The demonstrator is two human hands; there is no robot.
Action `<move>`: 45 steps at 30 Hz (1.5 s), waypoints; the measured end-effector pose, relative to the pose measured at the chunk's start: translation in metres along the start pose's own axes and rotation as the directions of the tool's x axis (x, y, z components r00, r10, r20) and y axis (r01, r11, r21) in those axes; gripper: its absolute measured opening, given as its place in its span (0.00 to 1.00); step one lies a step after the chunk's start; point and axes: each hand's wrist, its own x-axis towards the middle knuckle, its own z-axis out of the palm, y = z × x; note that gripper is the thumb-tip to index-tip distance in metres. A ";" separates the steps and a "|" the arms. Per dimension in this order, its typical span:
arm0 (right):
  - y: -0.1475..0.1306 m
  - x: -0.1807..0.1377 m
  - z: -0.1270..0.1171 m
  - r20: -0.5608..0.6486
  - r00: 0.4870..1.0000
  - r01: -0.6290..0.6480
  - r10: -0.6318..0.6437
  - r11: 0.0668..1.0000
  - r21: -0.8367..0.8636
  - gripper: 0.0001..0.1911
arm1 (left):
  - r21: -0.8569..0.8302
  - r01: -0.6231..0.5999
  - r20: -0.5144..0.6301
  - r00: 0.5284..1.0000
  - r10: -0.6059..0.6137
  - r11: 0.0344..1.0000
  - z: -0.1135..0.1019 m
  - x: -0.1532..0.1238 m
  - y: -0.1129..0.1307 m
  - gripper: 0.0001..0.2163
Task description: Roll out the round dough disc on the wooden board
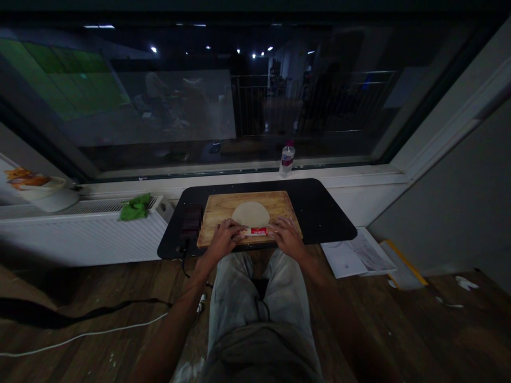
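Note:
A flat round of pale dough [250, 214] lies on a wooden board [217, 205] that sits on a small black table [327, 213]. A rolling pin with a red band [256, 231] lies across the board's near edge, just in front of the dough. My left hand [224, 238] rests on the pin's left end with fingers laid over it. My right hand [286, 234] rests on the pin's right end the same way. My legs in pale trousers [255, 303] show below the table.
A plastic water bottle [287, 158] stands on the window sill behind the table. A dark box [190, 221] lies left of the board. A green cloth [136, 207] sits on the radiator [80, 234]. Papers [355, 255] and cables [91, 332] lie on the wooden floor.

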 end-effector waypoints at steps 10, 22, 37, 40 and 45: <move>0.010 0.022 -0.002 0.066 0.997 -0.024 0.029 0.996 -0.085 0.22 | 0.177 0.027 0.008 1.000 -0.029 0.984 -0.003 0.017 0.000 0.18; 0.001 0.045 -0.005 -0.011 0.999 -0.041 0.040 0.960 -0.276 0.27 | 0.346 0.140 -0.110 0.988 -0.109 0.928 0.007 0.061 0.008 0.28; 0.021 0.046 -0.018 -0.073 0.962 -0.273 0.264 0.904 -0.329 0.22 | 0.289 0.429 -0.090 0.902 -0.421 0.856 0.026 0.046 0.056 0.43; 0.019 0.044 -0.018 -0.082 0.959 -0.282 0.270 0.906 -0.317 0.21 | 0.326 0.391 -0.019 0.913 -0.408 0.861 0.034 0.059 0.075 0.53; 0.015 0.034 -0.020 -0.089 0.965 -0.262 0.246 0.920 -0.290 0.18 | 0.375 0.327 -0.023 0.939 -0.344 0.867 0.044 0.066 0.079 0.51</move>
